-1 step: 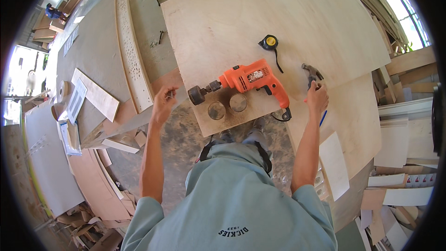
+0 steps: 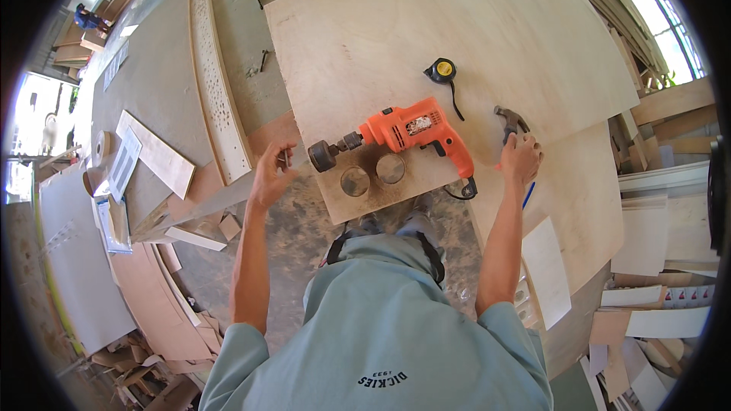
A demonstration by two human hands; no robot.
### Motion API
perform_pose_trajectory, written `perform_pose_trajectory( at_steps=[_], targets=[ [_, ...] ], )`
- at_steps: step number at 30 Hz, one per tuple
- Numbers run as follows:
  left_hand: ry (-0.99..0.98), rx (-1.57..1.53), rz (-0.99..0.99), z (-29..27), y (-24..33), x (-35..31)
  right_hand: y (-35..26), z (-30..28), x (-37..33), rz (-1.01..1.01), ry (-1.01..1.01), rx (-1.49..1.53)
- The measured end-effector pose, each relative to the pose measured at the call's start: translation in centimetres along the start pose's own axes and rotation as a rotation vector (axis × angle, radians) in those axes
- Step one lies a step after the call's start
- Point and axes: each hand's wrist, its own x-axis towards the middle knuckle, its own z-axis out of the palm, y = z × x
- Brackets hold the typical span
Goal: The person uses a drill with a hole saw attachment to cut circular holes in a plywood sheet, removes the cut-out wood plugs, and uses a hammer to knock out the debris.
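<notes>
My right hand point(image 2: 520, 161) is closed over the handle of a claw hammer point(image 2: 511, 119), whose dark head shows beyond the fingers on the plywood sheet point(image 2: 365, 38). A blue pen-like stick point(image 2: 529, 194) lies beside that wrist. Off the sheet's left edge, my left hand point(image 2: 268, 176) is raised with its fingers curled. Something small seems to be pinched there, too small to name. Between my hands an orange power drill point(image 2: 415, 125) lies on its side, a dark hole saw point(image 2: 322, 156) in its chuck. Two round holes point(image 2: 391, 168) with brown dust around them are below it.
A tape measure point(image 2: 442, 70) lies beyond the drill. Left of the sheet are a long perforated strip point(image 2: 217, 76), a loose board point(image 2: 164, 160) and a tape roll point(image 2: 101, 148). Stacked offcuts point(image 2: 647, 236) stand at right. A person point(image 2: 89, 21) is far off at upper left.
My left hand has turned slightly and its fingers have shifted a little to the right. My right hand's fingers have loosened a bit on the hammer. The drill has not moved.
</notes>
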Motion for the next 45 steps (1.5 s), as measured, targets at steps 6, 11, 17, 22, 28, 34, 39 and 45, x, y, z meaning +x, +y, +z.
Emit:
perform_pose_trajectory(
  at_steps=[6, 11, 17, 22, 28, 34, 39, 45],
  targets=[
    [0.015, 0.385, 0.145, 2.7, 4.4, 0.2, -0.9, 1.3, -0.5, -0.389, 0.006, 0.219],
    [0.032, 0.414, 0.106, 2.7, 3.2, 0.6, -3.0, 1.3, -3.7, -0.411, -0.1, 0.366],
    [0.085, 0.368, 0.069, 1.0, 3.1, -0.3, -2.6, 1.1, -4.8, -0.351, -0.119, 0.421],
    [0.165, 0.31, -0.073, -2.4, 1.0, -3.3, -2.4, 1.3, -6.1, -0.262, -0.077, 0.502],
    [0.286, 0.376, -0.186, -2.4, -4.0, -8.2, -2.5, 1.0, -7.3, -0.339, 0.088, 0.415],
    [0.431, 0.157, -0.471, -0.8, -7.4, -10.8, -5.5, -0.8, -7.5, -0.502, -0.419, 0.585],
    [0.45, -0.042, -0.462, 1.1, -10.5, -11.9, -9.7, -1.6, -4.2, -0.582, -0.805, 0.247],
    [0.511, -0.158, -0.459, 4.1, -9.2, -12.2, -5.8, 4.3, -0.9, -0.708, -0.908, 0.572]
  ],
)
